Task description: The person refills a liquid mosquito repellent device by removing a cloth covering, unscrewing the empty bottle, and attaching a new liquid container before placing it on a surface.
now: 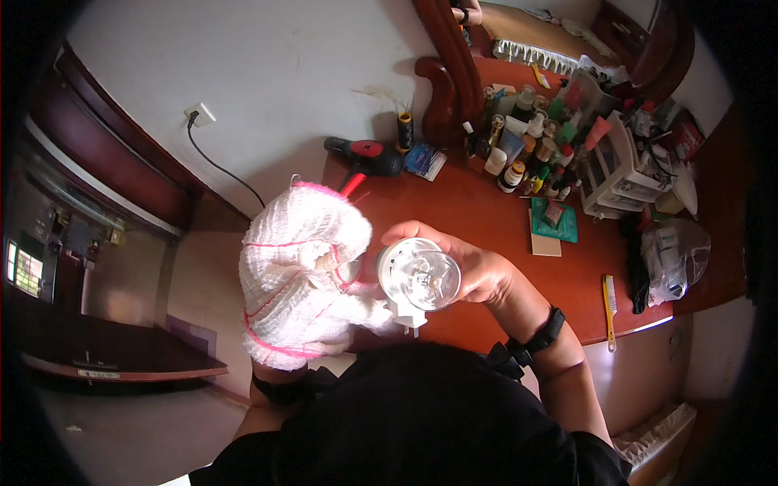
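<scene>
My right hand [484, 274] is closed round a small white plug-in device [396, 271] with a clear, round dome. Its two metal prongs point down toward me. To the left, a white gauzy cloth [296, 259] with pink stripes is bunched over my left hand, hiding nearly all of its fingers. A loose fold of the cloth reaches the white plug part of the device. Both hands are raised in front of me, above the near edge of the reddish-brown dresser top [486, 223].
A black and red hair dryer [369, 157] lies behind the cloth, next to a thread spool [404, 132]. Several bottles [512, 175] crowd the back near a white drawer unit [624, 182]. A yellow comb [609, 312] lies at the right edge. A plugged cord [215, 162] hangs on the wall.
</scene>
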`<act>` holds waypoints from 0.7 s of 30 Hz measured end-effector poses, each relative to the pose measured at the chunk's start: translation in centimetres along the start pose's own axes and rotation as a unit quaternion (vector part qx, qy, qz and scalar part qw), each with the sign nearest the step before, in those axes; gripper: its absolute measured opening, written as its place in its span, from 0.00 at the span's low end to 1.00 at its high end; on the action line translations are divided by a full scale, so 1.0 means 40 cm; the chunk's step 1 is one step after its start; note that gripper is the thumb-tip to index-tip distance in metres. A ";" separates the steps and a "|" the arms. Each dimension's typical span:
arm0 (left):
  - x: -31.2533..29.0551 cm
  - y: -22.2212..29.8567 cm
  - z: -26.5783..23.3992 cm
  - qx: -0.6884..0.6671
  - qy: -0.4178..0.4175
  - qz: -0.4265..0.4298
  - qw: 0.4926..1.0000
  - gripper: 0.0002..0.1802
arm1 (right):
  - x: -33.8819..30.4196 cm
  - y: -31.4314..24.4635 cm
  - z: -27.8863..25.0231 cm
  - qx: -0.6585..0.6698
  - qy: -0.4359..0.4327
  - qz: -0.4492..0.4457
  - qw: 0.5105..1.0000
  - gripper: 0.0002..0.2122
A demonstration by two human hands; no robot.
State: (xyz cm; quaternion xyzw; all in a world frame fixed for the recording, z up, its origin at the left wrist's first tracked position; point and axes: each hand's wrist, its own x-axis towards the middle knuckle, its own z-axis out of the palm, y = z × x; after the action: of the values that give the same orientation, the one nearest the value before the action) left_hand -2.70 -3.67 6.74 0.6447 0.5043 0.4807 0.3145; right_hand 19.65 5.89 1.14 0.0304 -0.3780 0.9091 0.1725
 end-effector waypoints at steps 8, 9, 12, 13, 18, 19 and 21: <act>0.031 0.033 -0.004 0.047 0.015 0.037 0.998 0.22 | -0.002 -0.068 0.062 -0.147 0.039 -0.086 0.985 0.40; 0.034 0.036 -0.006 0.053 0.012 0.041 0.998 0.22 | 0.000 -0.087 0.085 -0.196 0.003 -0.115 0.974 0.38; 0.046 0.041 -0.003 0.063 -0.017 0.050 0.997 0.22 | 0.010 -0.142 0.111 -0.191 0.002 -0.142 0.971 0.35; 0.057 0.043 0.002 0.063 -0.038 0.057 0.996 0.22 | 0.018 -0.153 0.082 -0.183 0.049 -0.145 0.971 0.35; 0.066 0.059 0.004 0.074 -0.049 0.064 0.994 0.22 | 0.017 -0.110 0.023 -0.222 0.073 -0.116 0.965 0.39; 0.067 0.061 0.000 0.075 -0.041 0.064 0.994 0.22 | 0.019 -0.110 0.025 -0.219 0.073 -0.117 0.966 0.39; 0.066 0.064 -0.005 0.079 -0.023 0.060 0.995 0.22 | 0.022 -0.116 0.032 -0.224 0.092 -0.105 0.964 0.39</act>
State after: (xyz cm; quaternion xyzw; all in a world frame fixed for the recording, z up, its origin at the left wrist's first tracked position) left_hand -1.91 -1.94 9.89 0.7080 0.4934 0.4423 0.2445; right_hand 20.28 8.30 5.36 -0.0538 -0.5493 0.7768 0.3033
